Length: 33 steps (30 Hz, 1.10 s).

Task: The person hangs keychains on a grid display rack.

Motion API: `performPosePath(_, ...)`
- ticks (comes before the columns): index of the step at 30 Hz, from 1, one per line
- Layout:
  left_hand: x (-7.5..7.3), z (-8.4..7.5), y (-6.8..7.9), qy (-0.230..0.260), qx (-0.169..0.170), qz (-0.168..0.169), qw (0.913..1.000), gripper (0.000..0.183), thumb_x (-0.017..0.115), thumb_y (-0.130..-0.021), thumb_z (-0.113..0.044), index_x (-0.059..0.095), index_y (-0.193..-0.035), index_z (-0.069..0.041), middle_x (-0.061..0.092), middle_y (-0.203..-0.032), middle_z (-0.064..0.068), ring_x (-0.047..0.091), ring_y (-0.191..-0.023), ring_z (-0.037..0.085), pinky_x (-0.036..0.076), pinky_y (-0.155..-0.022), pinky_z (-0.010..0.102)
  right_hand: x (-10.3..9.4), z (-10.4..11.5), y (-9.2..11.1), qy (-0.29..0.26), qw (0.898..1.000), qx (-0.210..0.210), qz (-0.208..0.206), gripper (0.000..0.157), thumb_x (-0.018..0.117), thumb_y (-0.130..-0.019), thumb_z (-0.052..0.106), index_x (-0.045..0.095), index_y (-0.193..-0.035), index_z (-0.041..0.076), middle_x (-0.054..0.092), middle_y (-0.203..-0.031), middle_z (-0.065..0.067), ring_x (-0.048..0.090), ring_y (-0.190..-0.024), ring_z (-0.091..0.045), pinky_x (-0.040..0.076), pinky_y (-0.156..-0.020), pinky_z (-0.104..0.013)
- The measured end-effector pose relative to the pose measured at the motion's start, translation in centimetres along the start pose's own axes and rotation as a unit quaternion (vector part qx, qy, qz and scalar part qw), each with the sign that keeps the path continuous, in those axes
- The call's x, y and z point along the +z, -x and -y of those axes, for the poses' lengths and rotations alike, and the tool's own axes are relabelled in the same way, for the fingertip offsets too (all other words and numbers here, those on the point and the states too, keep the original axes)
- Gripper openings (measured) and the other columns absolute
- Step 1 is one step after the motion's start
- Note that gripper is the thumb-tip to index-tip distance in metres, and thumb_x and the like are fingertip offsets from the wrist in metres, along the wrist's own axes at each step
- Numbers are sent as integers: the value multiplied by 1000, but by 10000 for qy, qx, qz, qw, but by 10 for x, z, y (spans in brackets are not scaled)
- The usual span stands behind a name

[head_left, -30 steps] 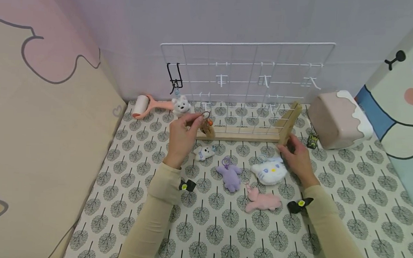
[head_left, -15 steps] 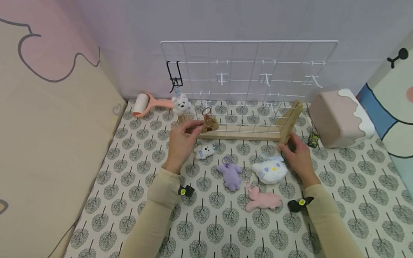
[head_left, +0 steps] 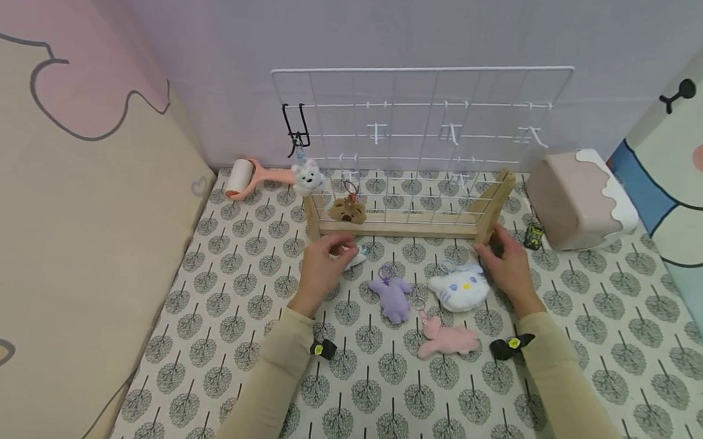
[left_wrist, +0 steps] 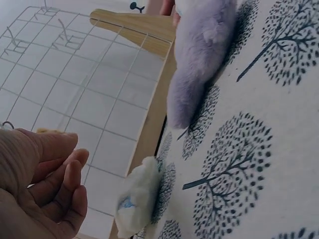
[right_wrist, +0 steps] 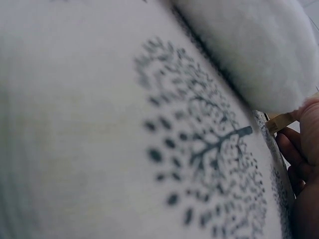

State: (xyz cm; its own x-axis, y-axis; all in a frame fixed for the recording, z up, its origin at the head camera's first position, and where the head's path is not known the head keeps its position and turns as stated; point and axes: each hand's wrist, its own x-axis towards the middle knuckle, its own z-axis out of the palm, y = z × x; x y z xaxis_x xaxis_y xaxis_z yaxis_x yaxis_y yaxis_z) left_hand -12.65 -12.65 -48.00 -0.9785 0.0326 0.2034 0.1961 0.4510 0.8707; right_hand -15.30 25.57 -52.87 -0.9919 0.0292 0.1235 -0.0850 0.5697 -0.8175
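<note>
My left hand (head_left: 319, 267) is over a small white plush dog keychain (head_left: 358, 258), partly covering it in the head view. In the left wrist view its fingers are loosely bent with nothing between them, and the plush dog (left_wrist: 137, 199) lies apart on the cloth. With thumb and fingers, my right hand (head_left: 509, 266) grips the right end of the wooden stand (head_left: 493, 204) under a white wire grid rack (head_left: 421, 71). A brown plush keychain (head_left: 348, 211) hangs at the rack's lower left. Above it to the left, a white plush bear (head_left: 308, 176) hangs from a black hook (head_left: 298, 127).
A purple plush (head_left: 392, 301), a pink plush (head_left: 449, 339) and a white cat-face plush (head_left: 461, 289) lie in front of the rack. Several white hooks stick out from the grid. A peach-handled roller (head_left: 241, 178) lies left, a pink-and-white box (head_left: 576, 201) right.
My left hand has let go of the brown plush, which now hangs at the rack, and has moved down toward the small white plush dog. My right hand has stayed at the stand.
</note>
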Motion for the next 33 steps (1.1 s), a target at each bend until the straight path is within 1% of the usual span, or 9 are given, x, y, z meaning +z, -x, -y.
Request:
performPosePath(2, 6, 1, 3, -95, -48, 147, 9998, 27, 81, -93, -8, 77, -118, 1, 80, -102, 8, 71, -83, 20, 55, -70, 25, 0, -1, 0, -4, 10000, -2, 4, 68, 73, -102, 18, 42, -160, 1, 51, -151, -36, 48, -141, -54, 36, -117, -67)
performPosePath(9, 26, 0, 12, -310, 30, 847, 9959, 28, 80, -94, -8, 76, -121, 0, 80, -105, 8, 65, -77, 13, 53, -65, 23, 0, -3, 0, 48, 10000, -19, -5, 68, 73, -102, 18, 42, -160, 1, 51, -150, -37, 48, -140, -55, 36, -117, -67)
performPosePath(14, 37, 0, 14, -458, -210, 1111, 9925, 32, 80, -94, -10, 75, -125, -3, 79, -110, 5, 61, -74, 9, 49, -58, 22, 1, -4, -1, 45, 10000, 3, 17, 67, 72, -103, 20, 42, -159, 1, 50, -151, -36, 48, -140, -54, 36, -117, -67)
performPosePath(18, 44, 0, 15, -469, -308, 1217, 9910, 35, 80, -94, -11, 74, -128, -4, 78, -113, 5, 61, -71, 10, 49, -56, 23, 1, -5, 0, 33, 10000, 6, -5, 66, 72, -103, 19, 42, -159, 0, 51, -150, -36, 48, -140, -54, 36, -117, -66)
performPosePath(24, 52, 1, 17, -625, -427, 1310, 9885, 42, 81, -94, -14, 70, -134, -7, 77, -119, 4, 62, -78, 8, 53, -66, 24, 1, -5, -1, 22, 10000, -69, -38, 66, 73, -102, 18, 43, -159, 0, 52, -149, -37, 48, -139, -55, 36, -117, -67)
performPosePath(27, 54, 1, 17, -761, -418, 1302, 9877, 42, 82, -94, -15, 71, -134, -7, 77, -118, 2, 62, -81, 11, 52, -70, 27, 1, -6, -1, 29, 9999, -103, -39, 66, 73, -102, 19, 43, -159, 0, 52, -148, -37, 49, -139, -55, 37, -116, -67)
performPosePath(30, 55, 1, 18, -836, -329, 1256, 9880, 41, 82, -93, -14, 72, -132, -7, 77, -117, 3, 63, -85, 15, 51, -73, 29, 2, -7, -2, 19, 9999, -102, -41, 67, 73, -102, 19, 43, -159, 1, 53, -148, -36, 50, -139, -54, 38, -116, -67)
performPosePath(33, 56, 1, 18, -884, -285, 1220, 9882, 41, 83, -93, -15, 72, -131, -7, 77, -116, 2, 64, -86, 16, 51, -74, 30, 1, -8, -3, 15, 10000, -38, -12, 68, 73, -103, 21, 42, -160, 3, 51, -151, -35, 48, -140, -54, 37, -117, -66)
